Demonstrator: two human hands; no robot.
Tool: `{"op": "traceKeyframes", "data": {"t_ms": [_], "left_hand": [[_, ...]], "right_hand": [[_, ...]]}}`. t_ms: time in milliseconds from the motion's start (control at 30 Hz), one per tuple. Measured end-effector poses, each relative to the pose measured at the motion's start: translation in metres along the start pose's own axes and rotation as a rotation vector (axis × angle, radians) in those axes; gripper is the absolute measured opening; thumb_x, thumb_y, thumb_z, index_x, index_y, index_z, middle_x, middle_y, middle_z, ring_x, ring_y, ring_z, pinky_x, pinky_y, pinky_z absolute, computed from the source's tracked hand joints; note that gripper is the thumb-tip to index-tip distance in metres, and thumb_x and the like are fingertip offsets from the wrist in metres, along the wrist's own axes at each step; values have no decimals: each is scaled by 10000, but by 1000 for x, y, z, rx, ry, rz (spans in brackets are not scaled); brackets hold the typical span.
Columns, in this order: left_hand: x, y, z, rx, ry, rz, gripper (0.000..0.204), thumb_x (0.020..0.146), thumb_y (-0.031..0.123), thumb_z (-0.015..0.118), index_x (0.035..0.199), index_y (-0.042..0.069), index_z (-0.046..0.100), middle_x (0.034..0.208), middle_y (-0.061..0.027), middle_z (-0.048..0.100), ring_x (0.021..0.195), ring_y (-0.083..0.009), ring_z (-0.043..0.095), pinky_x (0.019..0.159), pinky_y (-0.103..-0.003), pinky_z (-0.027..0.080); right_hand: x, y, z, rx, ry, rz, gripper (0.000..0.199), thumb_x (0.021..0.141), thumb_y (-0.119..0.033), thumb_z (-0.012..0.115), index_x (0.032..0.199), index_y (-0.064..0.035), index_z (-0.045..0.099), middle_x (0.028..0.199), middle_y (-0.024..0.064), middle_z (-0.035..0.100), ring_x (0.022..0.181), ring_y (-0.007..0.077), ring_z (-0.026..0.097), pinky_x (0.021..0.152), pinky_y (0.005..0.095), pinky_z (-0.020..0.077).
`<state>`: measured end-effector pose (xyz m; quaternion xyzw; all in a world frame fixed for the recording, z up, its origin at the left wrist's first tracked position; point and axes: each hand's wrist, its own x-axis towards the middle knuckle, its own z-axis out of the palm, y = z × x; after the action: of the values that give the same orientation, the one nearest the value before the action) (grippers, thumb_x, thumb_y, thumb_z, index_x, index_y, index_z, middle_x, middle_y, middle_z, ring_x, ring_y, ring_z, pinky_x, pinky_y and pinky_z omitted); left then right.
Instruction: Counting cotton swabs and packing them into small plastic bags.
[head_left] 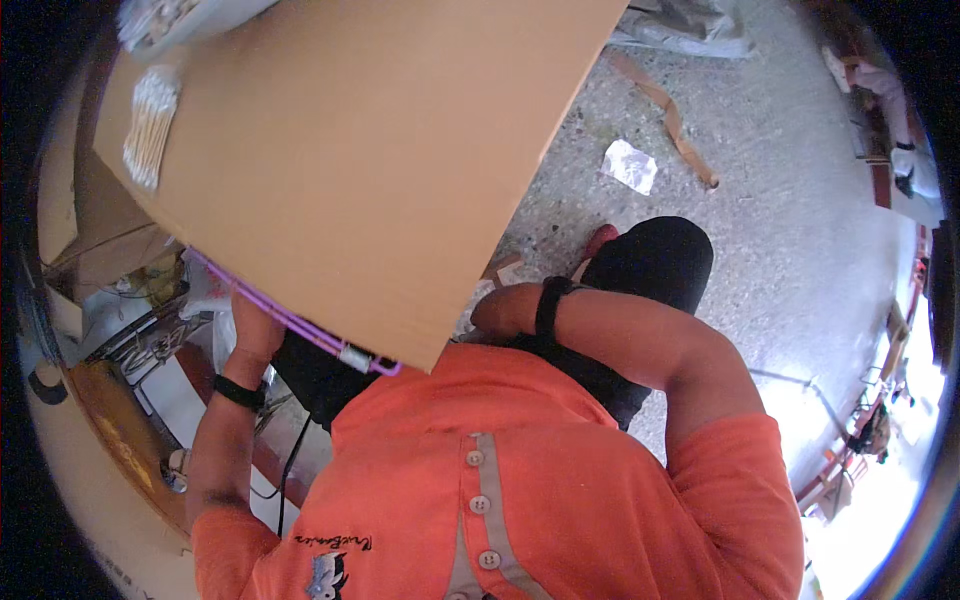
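Cardboard sheet (350, 150), large, flat and brown, is lying across the person's lap and knees, filling the upper left of the view. Beneath its near edge a purple frame (300, 325) is showing, and the left hand (255, 325) is reaching up to that edge; how far its grip is closing cannot be told. The right hand (495, 308) is tucking under the sheet's lower corner, its fingers hidden. Judged by look, the sheet is handling as light and fairly stiff, liable to crease, best taken at opposite edges. Cotton swabs (150, 125) are resting on its far corner; crumpled paper (630, 165) is lying on the floor.
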<state>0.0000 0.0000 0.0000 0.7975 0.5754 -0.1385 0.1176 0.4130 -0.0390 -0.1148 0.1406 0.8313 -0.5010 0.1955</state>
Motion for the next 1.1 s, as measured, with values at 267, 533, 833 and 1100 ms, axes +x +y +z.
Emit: {"op": "traceKeyframes", "data": {"t_ms": [267,533,833,1100], "left_hand": [[-5,-3,-25,-118,-79,-14,406,898,346,541,1188,67,600,1219,-125,613,1140,-298,566,988,-454,408],[-13,58,-86,-662,-270,-252,360,881,320,573,1144,80,629,1159,-120,645,1094,-319,590,956,-458,426],[-41,108,-75,-412,-262,18,321,841,276,646,1073,54,651,1049,-154,666,975,-322,626,857,-451,473],[4,194,-13,-490,-612,109,403,816,274,653,1145,48,593,1109,-192,629,1041,-347,593,910,-453,450]], "right_hand": [[17,-1,21,162,-12,9,303,830,-227,563,1042,-48,684,999,200,682,953,367,658,826,486,520],[-16,-21,-34,176,-60,56,343,865,-226,555,1187,-125,614,992,181,677,963,373,653,824,523,512],[-32,-34,45,92,553,277,259,869,-175,532,1103,-153,641,946,138,641,920,325,627,751,513,493],[-85,-81,-23,116,297,316,199,854,-140,523,955,-49,669,967,134,623,960,301,585,803,457,464]]}}
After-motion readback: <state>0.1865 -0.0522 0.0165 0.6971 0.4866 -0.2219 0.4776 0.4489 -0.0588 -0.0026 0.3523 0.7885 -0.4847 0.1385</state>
